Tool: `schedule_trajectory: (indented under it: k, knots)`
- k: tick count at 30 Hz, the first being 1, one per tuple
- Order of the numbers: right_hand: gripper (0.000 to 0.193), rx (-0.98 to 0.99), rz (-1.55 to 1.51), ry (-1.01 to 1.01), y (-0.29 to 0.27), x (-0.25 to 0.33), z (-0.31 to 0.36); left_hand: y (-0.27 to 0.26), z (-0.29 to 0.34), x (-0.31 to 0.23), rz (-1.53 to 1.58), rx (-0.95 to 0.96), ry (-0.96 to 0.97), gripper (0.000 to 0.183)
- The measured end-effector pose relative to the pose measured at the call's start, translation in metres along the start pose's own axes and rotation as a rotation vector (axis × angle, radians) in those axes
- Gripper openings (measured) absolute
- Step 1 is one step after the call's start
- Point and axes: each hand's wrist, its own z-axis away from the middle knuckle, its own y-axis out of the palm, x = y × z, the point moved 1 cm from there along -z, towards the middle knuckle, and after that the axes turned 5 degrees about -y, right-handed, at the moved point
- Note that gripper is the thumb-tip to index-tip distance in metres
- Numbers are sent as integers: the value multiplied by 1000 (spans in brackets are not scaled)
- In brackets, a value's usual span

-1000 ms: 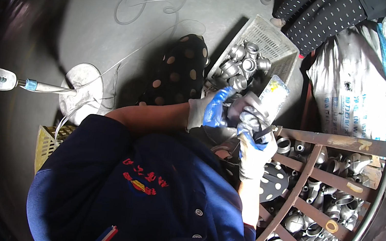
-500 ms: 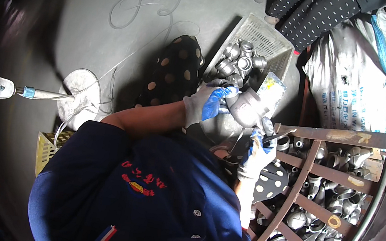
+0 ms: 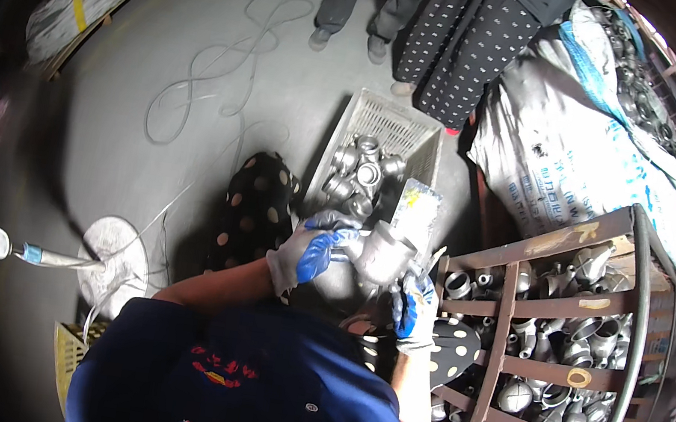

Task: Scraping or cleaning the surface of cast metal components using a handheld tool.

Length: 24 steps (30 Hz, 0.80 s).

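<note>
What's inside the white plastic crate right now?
The white plastic crate holds several grey metal pipe fittings heaped at its near end; the far end shows bare mesh. The held fitting and a card hide its near edge.

Seen from above, a person in a blue top holds a grey metal pipe fitting (image 3: 383,256) in both gloved hands. The left hand (image 3: 311,250) grips its left side; the right hand (image 3: 413,308) supports it from below. Just beyond sits a white plastic crate (image 3: 405,134) of similar fittings. A rusty metal cage (image 3: 563,329) full of fittings stands to the right.
</note>
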Motion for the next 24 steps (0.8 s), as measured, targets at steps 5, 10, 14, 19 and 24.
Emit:
schedule_trajectory:
  k: [5, 10, 14, 19, 24]
  knots:
    - [22, 74, 391, -104, 7, 39, -1, 22, -7, -9, -77, 4, 28, 33]
    - [28, 180, 295, -497, 13, 121, 13, 43, -15, 0, -16, 233, -29, 47]
    - [32, -142, 444, -775, -12, 212, 50, 21, -26, -2, 86, 308, -116, 46]
    - [43, -293, 962, -1121, -106, 347, 86, -28, -21, 10, 29, 26, -315, 41]
    - [37, -672, 1991, -1167, -254, 455, 124, -50, -24, 23, 120, 10, -346, 35]
